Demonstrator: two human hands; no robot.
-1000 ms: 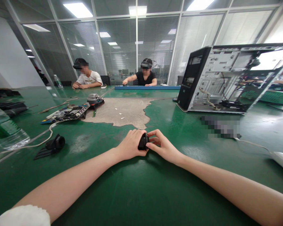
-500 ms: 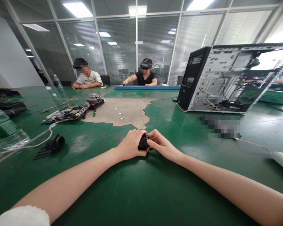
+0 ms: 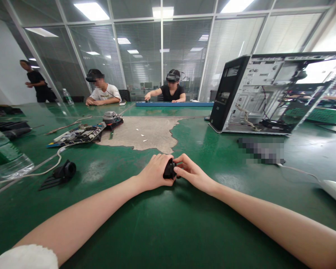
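Note:
Just above the green table, in the middle of the head view, both hands are on a small black plastic part (image 3: 168, 171). Its exact kind I cannot make out, since fingers cover much of it. My left hand (image 3: 156, 172) wraps round the part from the left, knuckles up. From the right, my right hand (image 3: 190, 172) pinches its right end between thumb and fingers. A black plastic piece with a round ring and flat slats (image 3: 62, 173) lies on the table left of my left forearm.
An opened computer case (image 3: 257, 95) stands at the right. Circuit boards (image 3: 78, 134) lie at the left, near a clear bottle (image 3: 5, 153) and a white cable (image 3: 54, 158). A pixelated dark object (image 3: 260, 151) rests below the case. Two people sit across the green table (image 3: 168, 231).
A person in dark clothes has come into view at the far left. Both hands keep nearly the same place and hold on the black part.

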